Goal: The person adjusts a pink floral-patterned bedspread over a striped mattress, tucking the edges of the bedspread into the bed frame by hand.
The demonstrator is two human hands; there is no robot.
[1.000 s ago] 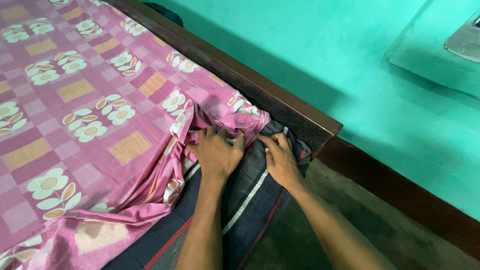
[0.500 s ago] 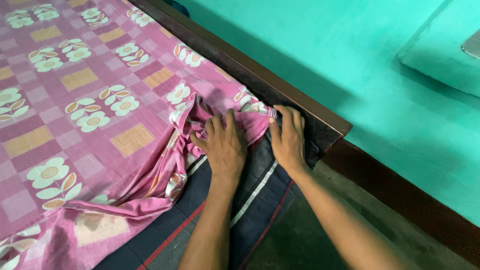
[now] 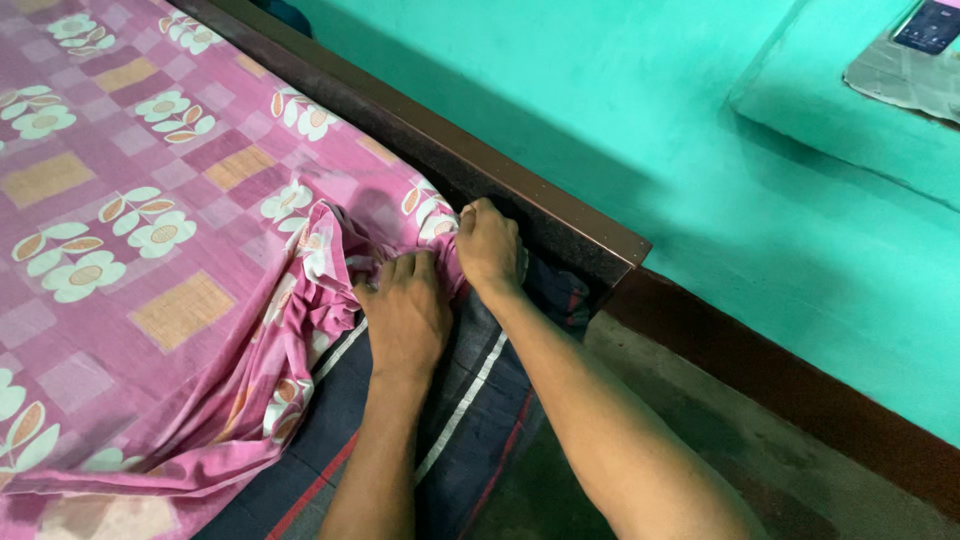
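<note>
Both hands have slid closer to the corner of the bed since a moment ago, and the right hand (image 3: 488, 248) has curled up where it lay flat before. Now it is bunched into a fist, gripping the pink flowered sheet (image 3: 150, 200) right at the corner, just beside the dark brown bed frame (image 3: 540, 205). The left hand (image 3: 405, 310) sits palm down next to it, touching it, with its fingers bent and pressed into the crumpled folds of the same sheet. The sheet's edge is wrinkled and lifted here, and it runs in a rumpled line down toward the bottom left. Under the hands you can see a dark blanket (image 3: 470, 400) with a white stripe and thin red stripes, lying on the bed's side. Behind the bed is a bright green wall (image 3: 650, 120). A green ledge (image 3: 830, 100) sticks out of it at the top right, with a grey cloth (image 3: 900, 75) on top. A grey floor (image 3: 760, 460) lies at the bottom right.
</note>
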